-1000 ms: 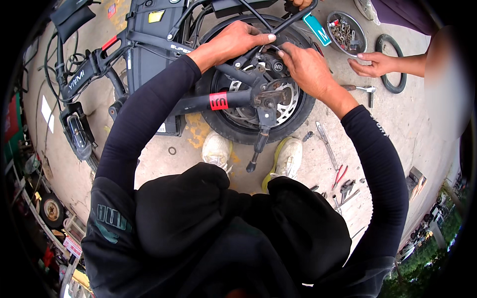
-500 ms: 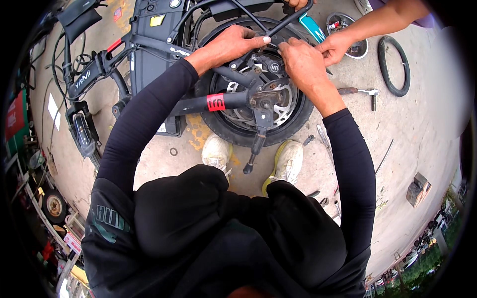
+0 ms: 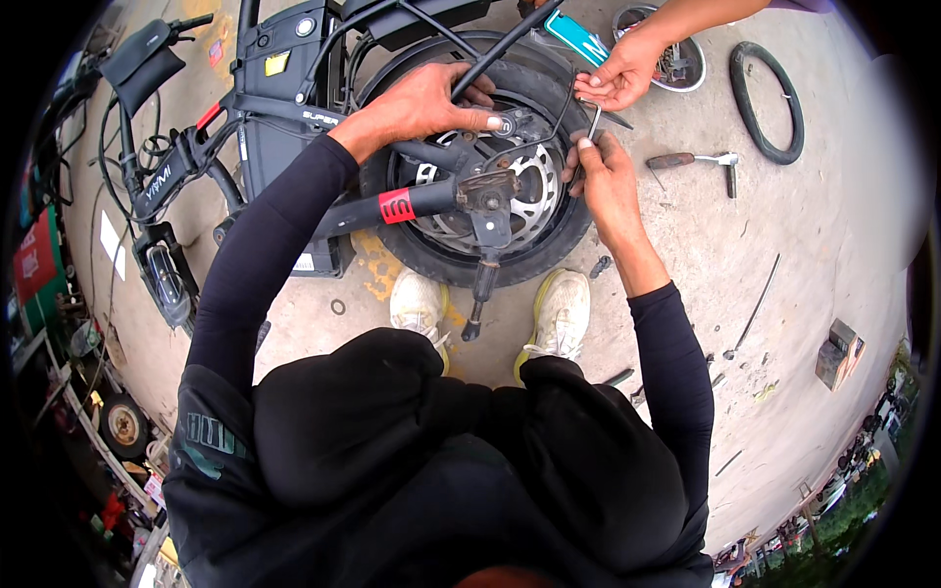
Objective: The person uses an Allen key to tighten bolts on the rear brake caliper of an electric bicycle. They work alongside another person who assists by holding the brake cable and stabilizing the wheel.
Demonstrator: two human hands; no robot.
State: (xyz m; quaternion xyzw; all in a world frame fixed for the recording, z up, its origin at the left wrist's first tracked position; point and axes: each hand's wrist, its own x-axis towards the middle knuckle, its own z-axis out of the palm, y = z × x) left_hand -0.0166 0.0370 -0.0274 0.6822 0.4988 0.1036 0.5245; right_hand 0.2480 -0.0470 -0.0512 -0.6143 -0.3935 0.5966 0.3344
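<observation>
My right hand [image 3: 606,181] pinches a silver L-shaped hex key [image 3: 596,120] just right of the wheel [image 3: 392,240]. Another person's hand [image 3: 629,73] reaches in from the upper right, its fingertips at the key's bent end; whether they touch it I cannot tell. My left hand [image 3: 417,106] is closed around the brake caliper [image 3: 512,127], thumb on its face, the curled fingers partly hidden by a black frame tube [image 3: 498,54]. A thin black cable [image 3: 549,135] curves from the caliper area toward the right hand. Below sits the silver brake disc [image 3: 537,201].
The black electric bike [image 3: 284,147] lies across the far left. On the concrete at right are a ratchet wrench [image 3: 696,160], a black rubber ring [image 3: 792,145], a metal bowl of parts [image 3: 698,73] and a small block [image 3: 838,355]. My shoes [image 3: 562,312] stand against the near tyre side.
My right hand has moved off the wheel's upper part, down and right, and the hex key now shows in it. My left hand shifted onto the caliper. The other person's hand turned, fingers extended.
</observation>
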